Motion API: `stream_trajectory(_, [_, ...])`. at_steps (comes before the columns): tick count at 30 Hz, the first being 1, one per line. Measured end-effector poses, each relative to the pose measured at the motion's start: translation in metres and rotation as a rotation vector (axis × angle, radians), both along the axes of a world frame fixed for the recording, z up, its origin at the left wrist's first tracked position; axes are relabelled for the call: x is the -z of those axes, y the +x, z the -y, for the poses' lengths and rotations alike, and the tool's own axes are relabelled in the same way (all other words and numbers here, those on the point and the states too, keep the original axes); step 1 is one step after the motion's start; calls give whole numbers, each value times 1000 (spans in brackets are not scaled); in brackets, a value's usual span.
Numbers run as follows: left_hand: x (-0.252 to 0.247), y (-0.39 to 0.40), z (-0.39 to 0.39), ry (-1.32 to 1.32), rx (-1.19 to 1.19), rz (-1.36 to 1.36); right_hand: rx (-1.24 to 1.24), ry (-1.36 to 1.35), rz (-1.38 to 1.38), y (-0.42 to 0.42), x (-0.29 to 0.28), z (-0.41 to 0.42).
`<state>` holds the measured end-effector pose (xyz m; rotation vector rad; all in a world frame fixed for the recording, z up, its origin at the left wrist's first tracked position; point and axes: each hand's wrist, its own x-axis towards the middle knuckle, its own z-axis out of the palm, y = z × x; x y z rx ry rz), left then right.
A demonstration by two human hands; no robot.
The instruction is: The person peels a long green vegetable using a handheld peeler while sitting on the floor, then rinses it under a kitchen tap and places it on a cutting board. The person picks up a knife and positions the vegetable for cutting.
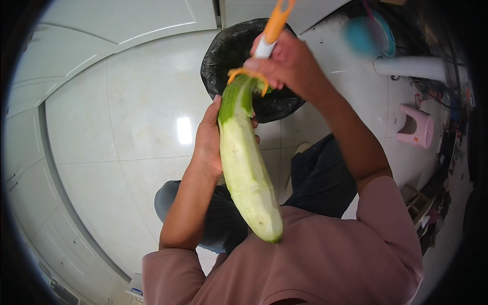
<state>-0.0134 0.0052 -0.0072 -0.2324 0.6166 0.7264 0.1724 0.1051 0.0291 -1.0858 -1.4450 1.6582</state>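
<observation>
A long, thick gourd point(248, 167) is bare and pale over most of its length, with green skin left at its far end and a small green patch at its near tip. My left hand point(209, 133) supports it from the left and below, some fingertips showing along its right side. In my right hand point(286, 65) is a vegetable peeler point(275, 26) with an orange and white handle. Its orange head lies across the gourd's green far end; the blade itself is hard to make out. Beneath that end stands a bin lined with a black plastic bag point(213, 65).
White cabinets point(133, 23) run along the back and left over a pale tiled floor point(145, 126). At the right are a pink plastic stool point(417, 126), a white cylinder point(410, 68), a blurred teal basin point(368, 36) and clutter along the wall.
</observation>
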Motion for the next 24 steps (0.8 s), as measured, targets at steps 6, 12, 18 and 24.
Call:
stream_trajectory(6, [-12,15,-1,36,-12,-78,-288,-211,-81,-17,-6,19])
stream_trajectory(12, [-14,12,0,-9,21,-38,-84,-196,-74,0,14,6])
stream_trajectory(18, [-20,11,-1,14,70,-13,62,-190,-22,17,37,-8])
stream_trajectory(24, [-29,3,1,102,-122,42,330,-148,212,48,56,-26])
